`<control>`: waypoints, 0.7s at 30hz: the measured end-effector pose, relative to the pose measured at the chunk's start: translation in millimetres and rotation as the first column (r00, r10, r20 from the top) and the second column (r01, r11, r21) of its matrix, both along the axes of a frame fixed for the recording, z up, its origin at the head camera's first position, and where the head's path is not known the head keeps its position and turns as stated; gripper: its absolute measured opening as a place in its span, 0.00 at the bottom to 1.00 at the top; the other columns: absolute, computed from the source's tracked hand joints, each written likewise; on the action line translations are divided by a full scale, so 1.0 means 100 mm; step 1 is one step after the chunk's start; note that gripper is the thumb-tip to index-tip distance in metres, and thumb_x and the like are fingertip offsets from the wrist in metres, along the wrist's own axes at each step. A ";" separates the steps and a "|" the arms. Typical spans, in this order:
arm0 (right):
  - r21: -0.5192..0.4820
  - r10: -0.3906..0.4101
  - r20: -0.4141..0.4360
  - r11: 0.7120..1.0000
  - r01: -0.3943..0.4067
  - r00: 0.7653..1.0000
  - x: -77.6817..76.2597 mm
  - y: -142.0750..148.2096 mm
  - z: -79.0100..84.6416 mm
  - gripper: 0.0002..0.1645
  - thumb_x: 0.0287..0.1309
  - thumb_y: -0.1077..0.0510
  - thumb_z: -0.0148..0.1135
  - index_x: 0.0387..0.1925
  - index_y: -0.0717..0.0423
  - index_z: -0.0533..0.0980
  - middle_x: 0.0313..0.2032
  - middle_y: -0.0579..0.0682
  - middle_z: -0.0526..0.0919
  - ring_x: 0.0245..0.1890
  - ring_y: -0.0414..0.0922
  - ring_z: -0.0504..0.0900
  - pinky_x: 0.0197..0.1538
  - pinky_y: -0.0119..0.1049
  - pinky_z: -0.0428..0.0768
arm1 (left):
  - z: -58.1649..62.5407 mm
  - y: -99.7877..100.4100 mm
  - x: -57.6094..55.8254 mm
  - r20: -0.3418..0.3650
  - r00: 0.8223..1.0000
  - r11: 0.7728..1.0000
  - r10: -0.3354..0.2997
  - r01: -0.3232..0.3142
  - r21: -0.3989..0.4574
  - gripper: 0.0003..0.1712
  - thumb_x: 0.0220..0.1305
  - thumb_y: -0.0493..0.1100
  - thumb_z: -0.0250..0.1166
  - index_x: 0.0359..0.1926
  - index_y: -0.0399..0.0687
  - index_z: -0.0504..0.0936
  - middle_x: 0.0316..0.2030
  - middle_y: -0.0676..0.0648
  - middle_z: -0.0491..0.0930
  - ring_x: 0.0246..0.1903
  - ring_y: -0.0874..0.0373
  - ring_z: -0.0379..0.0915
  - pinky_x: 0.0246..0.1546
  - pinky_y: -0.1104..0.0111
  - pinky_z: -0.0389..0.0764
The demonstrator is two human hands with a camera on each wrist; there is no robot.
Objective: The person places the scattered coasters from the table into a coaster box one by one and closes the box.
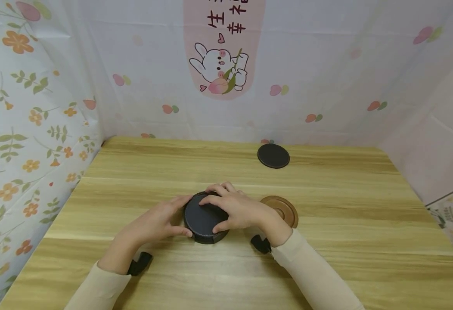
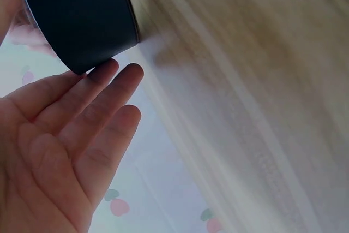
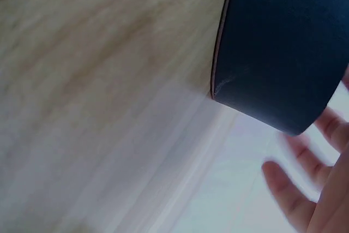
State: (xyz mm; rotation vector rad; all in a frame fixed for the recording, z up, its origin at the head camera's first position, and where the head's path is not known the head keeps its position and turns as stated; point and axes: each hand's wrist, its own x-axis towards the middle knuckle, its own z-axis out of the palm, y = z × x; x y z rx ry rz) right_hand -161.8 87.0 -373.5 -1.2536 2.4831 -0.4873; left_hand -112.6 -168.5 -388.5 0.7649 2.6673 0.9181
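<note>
A round black coaster holder (image 1: 207,239) with a dark coaster (image 1: 201,219) on top stands in the middle of the table. My left hand (image 1: 158,221) holds its left side, thumb at the front edge and fingers at the back. In the left wrist view, fingertips (image 2: 131,72) meet the holder's (image 2: 82,15) lower edge. Over the right part of the holder spreads my right hand (image 1: 238,209), index finger and thumb above the top coaster. In the right wrist view, fingers (image 3: 286,192) of that hand stand loosely apart beside the holder's (image 3: 278,47) side wall.
A round brown wooden disc (image 1: 286,209) with ring grooves lies right of the holder, partly behind my right wrist. Another black coaster (image 1: 274,156) lies flat near the table's (image 1: 164,159) back edge. Patterned cloth (image 1: 141,64) hangs behind and at the sides.
</note>
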 end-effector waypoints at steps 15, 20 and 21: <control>-0.061 0.005 0.016 0.998 -0.004 1.000 -0.05 0.03 -0.04 0.36 0.58 0.45 0.71 0.66 0.44 0.71 0.72 0.48 0.62 0.69 0.49 0.61 0.67 0.48 0.73 | 0.01 0.01 -0.01 0.029 1.000 1.000 0.000 -0.001 0.020 0.54 0.52 0.54 0.76 0.75 0.45 0.61 0.70 0.42 0.68 0.70 0.43 0.65 0.68 0.47 0.69; -0.077 0.009 0.013 0.997 -0.008 1.000 -0.10 0.09 -0.01 0.34 0.61 0.45 0.68 0.66 0.47 0.71 0.71 0.51 0.65 0.72 0.50 0.62 0.69 0.50 0.71 | 0.01 0.01 -0.01 0.027 1.000 1.000 0.007 -0.007 0.014 0.54 0.51 0.54 0.76 0.75 0.44 0.61 0.70 0.41 0.68 0.70 0.43 0.65 0.68 0.46 0.69; -0.080 0.009 0.011 0.997 -0.009 1.000 -0.11 0.10 0.00 0.34 0.61 0.45 0.68 0.66 0.47 0.70 0.71 0.52 0.65 0.72 0.51 0.61 0.69 0.50 0.71 | 0.01 0.01 -0.01 0.029 1.000 1.000 0.009 -0.010 0.011 0.54 0.52 0.54 0.76 0.75 0.44 0.61 0.70 0.41 0.67 0.70 0.43 0.64 0.68 0.46 0.69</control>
